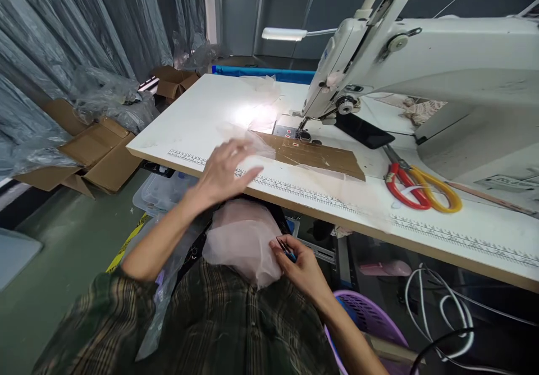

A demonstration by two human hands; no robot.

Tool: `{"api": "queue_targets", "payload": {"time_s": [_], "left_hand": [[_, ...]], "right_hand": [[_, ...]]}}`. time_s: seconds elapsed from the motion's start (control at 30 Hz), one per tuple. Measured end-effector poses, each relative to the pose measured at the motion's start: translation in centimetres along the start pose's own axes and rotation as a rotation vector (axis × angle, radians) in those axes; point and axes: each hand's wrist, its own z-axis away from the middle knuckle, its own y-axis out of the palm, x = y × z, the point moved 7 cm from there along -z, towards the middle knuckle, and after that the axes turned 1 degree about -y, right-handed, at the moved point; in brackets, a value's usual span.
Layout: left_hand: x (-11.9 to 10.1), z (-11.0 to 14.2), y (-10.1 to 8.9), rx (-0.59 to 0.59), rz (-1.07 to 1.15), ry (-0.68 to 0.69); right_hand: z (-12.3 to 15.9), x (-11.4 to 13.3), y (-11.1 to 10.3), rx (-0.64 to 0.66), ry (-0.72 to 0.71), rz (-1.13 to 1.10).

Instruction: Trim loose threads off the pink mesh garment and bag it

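My left hand (225, 173) is over the front edge of the white sewing table (177, 119), fingers spread and slightly blurred. Sheer pale fabric (263, 145) lies by its fingertips; whether they touch it I cannot tell. Down at my lap, my right hand (306, 271) is closed around small thread snips (288, 250) with a blue handle and dark tips. Its fingers rest against a bunched piece of sheer pale pink fabric (240, 237) in my lap. A brown strip (328, 160) lies flat in front of the sewing machine's needle (301, 128).
The white sewing machine (421, 49) fills the right. Red-and-yellow scissors (406, 181) and a black phone (364, 131) lie beside it. A printed ruler (311, 191) runs along the table's front. Below are a purple basket (374, 319) and white cables (425, 307); cardboard boxes (99, 147) stand left.
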Motion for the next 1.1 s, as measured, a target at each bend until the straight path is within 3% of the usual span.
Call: {"api": "queue_targets", "payload": {"time_s": [0.03,0.1,0.13,0.2,0.33,0.43,0.57,0.73,0.83,0.97,1.03,1.1], "left_hand": [[0.7,-2.2,0.3,0.000,-0.055,0.010],[2.7,-5.6,2.2,0.139,-0.086,-0.041],[3.5,-6.5,3.4,0.232,-0.101,-0.065],[4.5,-7.0,4.8,0.282,-0.112,-0.075],[4.3,-4.6,4.1,0.176,-0.133,-0.055],[3.5,-1.8,1.8,0.184,-0.170,-0.069],[1.0,2.5,-1.6,0.214,-0.044,0.048],[-2.9,8.4,-4.4,0.223,0.081,0.216],[-4.5,11.3,-4.9,0.247,0.168,0.202],[-6.0,13.8,-4.3,0.251,0.235,0.174],[-6.3,14.4,-3.6,0.268,0.209,0.167],[-6.2,14.5,-3.1,0.278,0.219,0.162]], "right_hand": [[0.4,-0.8,-0.6,-0.048,0.022,0.068],[1.1,-2.0,-1.7,-0.118,0.067,0.205],[1.4,-2.4,-2.1,-0.152,0.089,0.259],[1.8,-3.0,-3.1,-0.221,0.120,0.299],[1.9,-2.9,-4.8,-0.322,0.080,0.181],[1.5,-2.1,-6.0,-0.365,0.031,0.095],[0.6,-0.1,-6.2,-0.376,-0.012,0.006],[-1.0,4.1,-3.0,-0.199,-0.123,-0.123],[-1.6,6.3,0.6,0.017,-0.149,-0.213],[-1.3,7.5,5.6,0.339,-0.029,-0.347],[-1.0,7.9,6.7,0.367,-0.025,-0.396],[-0.9,8.3,6.8,0.316,-0.064,-0.413]]}}
